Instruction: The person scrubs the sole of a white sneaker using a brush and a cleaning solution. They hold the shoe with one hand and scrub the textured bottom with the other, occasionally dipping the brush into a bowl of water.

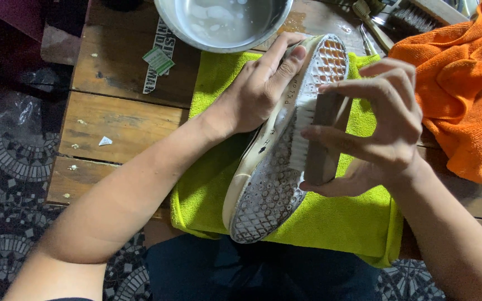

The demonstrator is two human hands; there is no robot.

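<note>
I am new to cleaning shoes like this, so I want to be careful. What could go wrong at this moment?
1. The shoe stands tilted on its edge, steadied only by the left hand; a hard stroke of the brush in the right hand might tip it.
2. The metal bowl of soapy water sits close behind the shoe's toe and could be knocked.
3. Foam may drip beyond the green towel onto the wooden table.

Soft, even daylight, sharp focus throughout, glare on the metal bowl [224, 25], floor at left dim.
</note>
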